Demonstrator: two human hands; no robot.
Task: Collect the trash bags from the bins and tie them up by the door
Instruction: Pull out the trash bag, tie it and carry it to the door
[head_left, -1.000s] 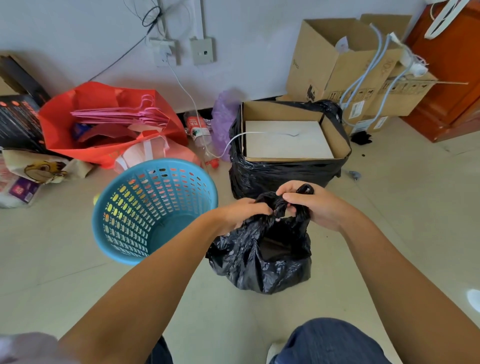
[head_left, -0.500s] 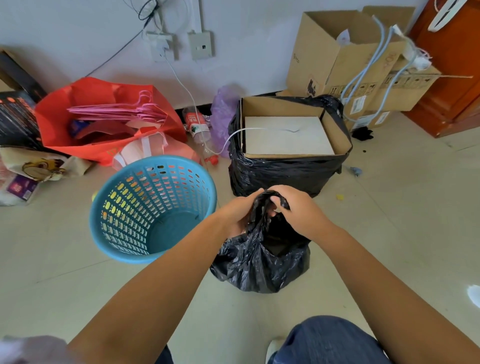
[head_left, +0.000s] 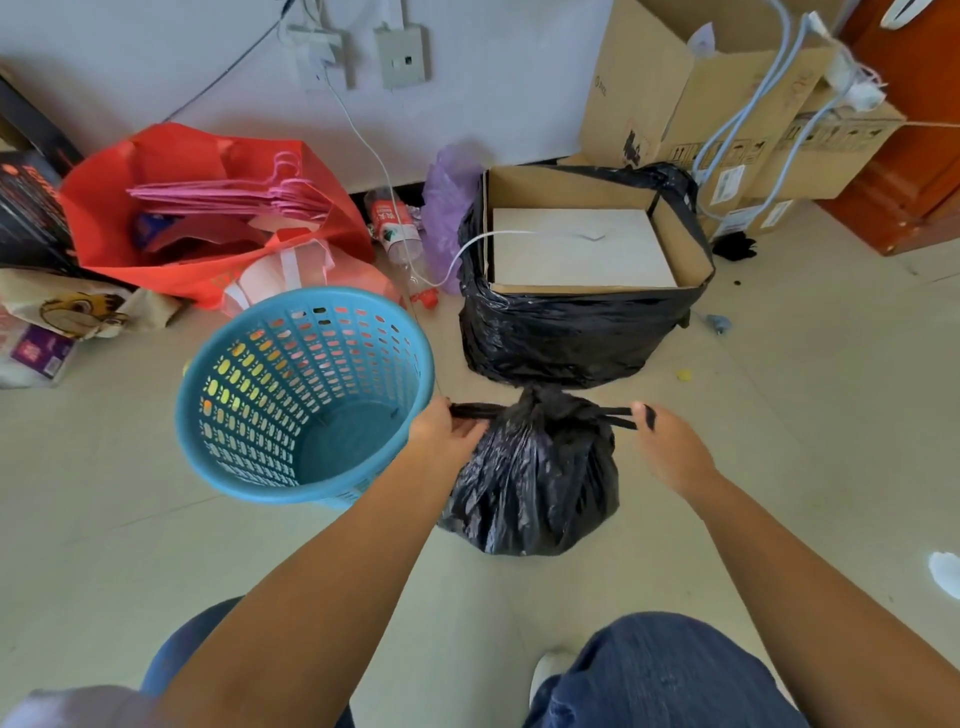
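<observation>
- small black trash bag (head_left: 530, 467) out of the empty blue bin (head_left: 306, 395), knot cinching: left hand (head_left: 449, 434) and right hand (head_left: 670, 447) each grip a handle.
- left (judging): the bag round the cardboard box (head_left: 571, 332).

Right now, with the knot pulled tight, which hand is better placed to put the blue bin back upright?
The left hand. It grips the bag strand right beside the blue bin, nearly at its rim. The right hand holds the other strand, on the bag's far side.
</observation>
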